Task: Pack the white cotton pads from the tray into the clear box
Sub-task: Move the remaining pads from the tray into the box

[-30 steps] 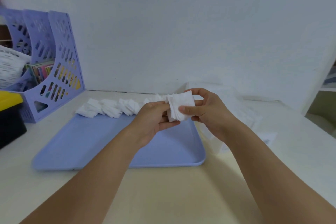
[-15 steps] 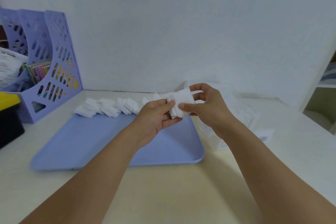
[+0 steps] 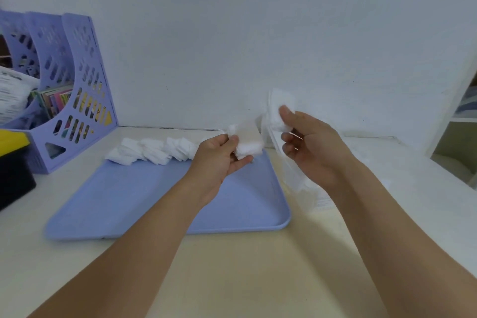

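My left hand [image 3: 222, 156] grips a small stack of white cotton pads [image 3: 248, 141] above the far right corner of the blue tray [image 3: 144, 199]. My right hand [image 3: 309, 146] pinches another bunch of cotton pads [image 3: 280, 108], lifted higher and to the right, over the clear box [image 3: 307, 188]. The box stands right of the tray, mostly hidden behind my right hand and forearm. A row of loose cotton pads [image 3: 152, 151] lies along the tray's far edge.
A purple perforated file holder [image 3: 64, 90] with booklets stands at the back left. A black and yellow case [image 3: 13, 162] sits at the left edge. The white wall runs close behind the tray. A white shelf unit [image 3: 462, 121] is at the right.
The single stack held by both hands has been split. My right hand has carried its part up and to the right, while my left hand keeps the rest over the tray.
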{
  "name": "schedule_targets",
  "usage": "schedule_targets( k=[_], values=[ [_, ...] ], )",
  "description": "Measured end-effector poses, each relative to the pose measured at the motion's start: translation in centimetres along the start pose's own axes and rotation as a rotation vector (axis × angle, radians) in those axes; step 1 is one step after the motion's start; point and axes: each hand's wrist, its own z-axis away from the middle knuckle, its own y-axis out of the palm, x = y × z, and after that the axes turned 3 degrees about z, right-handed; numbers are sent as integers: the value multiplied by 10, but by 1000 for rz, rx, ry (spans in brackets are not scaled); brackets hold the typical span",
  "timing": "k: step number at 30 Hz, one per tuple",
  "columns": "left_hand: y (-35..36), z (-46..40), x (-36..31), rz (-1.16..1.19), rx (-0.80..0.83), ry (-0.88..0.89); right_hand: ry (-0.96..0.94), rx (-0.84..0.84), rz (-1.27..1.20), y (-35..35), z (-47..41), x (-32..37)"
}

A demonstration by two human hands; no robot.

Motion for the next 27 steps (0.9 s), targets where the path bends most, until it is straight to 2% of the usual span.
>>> schedule_targets(
  k=[2,4,9,13,15,19,22,24,27],
  values=[
    [1,0,2,-55,18,26,23,66,67,3,3,0],
    [2,2,3,-86,64,29,0,94,279,9,6,-7],
    [8,10,1,-69,117,26,-177,-64,454,14,4,-17],
    [16,14,1,61,139,-20,-283,-164,617,17,0,-22],
    [20,16,1,151,132,-54,-291,-163,658,17,0,-24],
    [19,13,8,11,114,46,-211,-52,628,10,-1,-17],
    [24,11,11,-186,111,199,-211,-34,618,2,0,0],
    [33,13,11,-338,157,297,-163,104,618,0,4,8],
    [54,20,10,-369,257,321,-72,280,556,-1,10,5]
  ],
)
